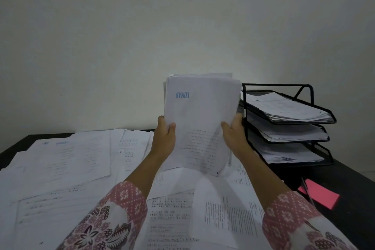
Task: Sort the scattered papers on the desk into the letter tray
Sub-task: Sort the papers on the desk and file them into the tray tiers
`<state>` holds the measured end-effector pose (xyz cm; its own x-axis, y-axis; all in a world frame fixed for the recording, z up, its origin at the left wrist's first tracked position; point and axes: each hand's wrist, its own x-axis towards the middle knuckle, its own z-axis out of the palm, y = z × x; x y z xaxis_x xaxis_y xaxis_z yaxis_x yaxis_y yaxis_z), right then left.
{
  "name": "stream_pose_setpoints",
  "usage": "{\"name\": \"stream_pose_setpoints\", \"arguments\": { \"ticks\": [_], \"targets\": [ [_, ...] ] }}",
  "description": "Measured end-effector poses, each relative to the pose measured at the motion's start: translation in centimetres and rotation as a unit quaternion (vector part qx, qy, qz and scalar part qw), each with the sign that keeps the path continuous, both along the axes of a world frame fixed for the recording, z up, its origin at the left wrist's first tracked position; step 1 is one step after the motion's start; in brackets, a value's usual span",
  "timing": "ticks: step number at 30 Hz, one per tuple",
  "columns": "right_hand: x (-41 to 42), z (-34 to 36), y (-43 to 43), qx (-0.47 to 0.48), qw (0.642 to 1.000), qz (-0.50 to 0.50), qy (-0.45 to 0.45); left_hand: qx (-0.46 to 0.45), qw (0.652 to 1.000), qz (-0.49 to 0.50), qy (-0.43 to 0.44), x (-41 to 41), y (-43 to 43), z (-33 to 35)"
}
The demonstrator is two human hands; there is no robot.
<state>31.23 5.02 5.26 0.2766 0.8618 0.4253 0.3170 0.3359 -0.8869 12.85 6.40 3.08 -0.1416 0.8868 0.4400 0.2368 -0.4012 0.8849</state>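
I hold a thick stack of white papers (pixel 199 119) upright above the desk; its front sheet carries an upside-down blue stamp near the top. My left hand (pixel 164 138) grips the stack's left edge, thumb on the front. My right hand (pixel 234 134) grips the right edge the same way. A black three-tier wire letter tray (pixel 304 87) stands just right of the stack, with papers lying in all three tiers. Many loose printed sheets (pixel 67 160) cover the desk to the left and in front of me.
The dark desk (pixel 345 180) shows bare at the right, where a pink sticky pad (pixel 320 193) and a pen (pixel 307 191) lie in front of the tray. A plain pale wall rises behind the desk.
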Motion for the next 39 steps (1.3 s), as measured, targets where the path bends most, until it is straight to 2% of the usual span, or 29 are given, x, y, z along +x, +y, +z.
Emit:
{"name": "stream_pose_setpoints", "arguments": {
  "ticks": [4,9,15,19,22,25,28,31,35,37,39],
  "targets": [
    [1.0,1.3,-0.7,0.032,0.999,-0.036,-0.012,0.046,0.998,0.033,0.020,0.7,-0.1,1.4],
    [4.2,2.2,-1.4,0.012,0.999,-0.027,0.023,0.031,0.999,0.011,-0.020,2.2,-0.1,3.7],
    [8.0,3.6,-2.7,-0.001,0.995,-0.080,0.065,-0.086,0.989,-0.121,0.003,4.3,0.2,5.5],
    [11.7,4.8,-3.5,-0.022,0.988,-0.106,0.112,-0.142,0.961,-0.215,0.103,6.0,-0.2,4.7],
    [13.9,5.0,-4.4,-0.063,0.985,-0.116,0.114,-0.141,0.958,-0.225,0.105,8.0,-0.7,4.7],
    [15.9,4.8,-4.8,-0.098,0.984,-0.130,0.065,-0.134,0.960,-0.216,0.114,10.3,-0.6,5.3],
    [17.8,4.4,-5.2,-0.126,0.978,-0.150,0.067,-0.153,0.956,-0.236,0.085,12.7,-0.7,6.3],
    [19.8,4.2,-5.5,-0.144,0.969,-0.181,0.090,-0.205,0.936,-0.284,0.039,14.3,-1.4,7.7],
    [21.8,4.1,-5.8,-0.172,0.957,-0.208,0.110,-0.298,0.880,-0.367,0.035,15.3,-2.0,8.8],
    [22.2,4.3,-6.0,-0.186,0.953,-0.212,0.113,-0.314,0.876,-0.363,0.047,16.0,-2.1,9.0],
    [22.6,4.7,-6.3,-0.194,0.950,-0.207,0.127,-0.311,0.887,-0.338,0.042,16.8,-2.1,9.1]
  ]
}}
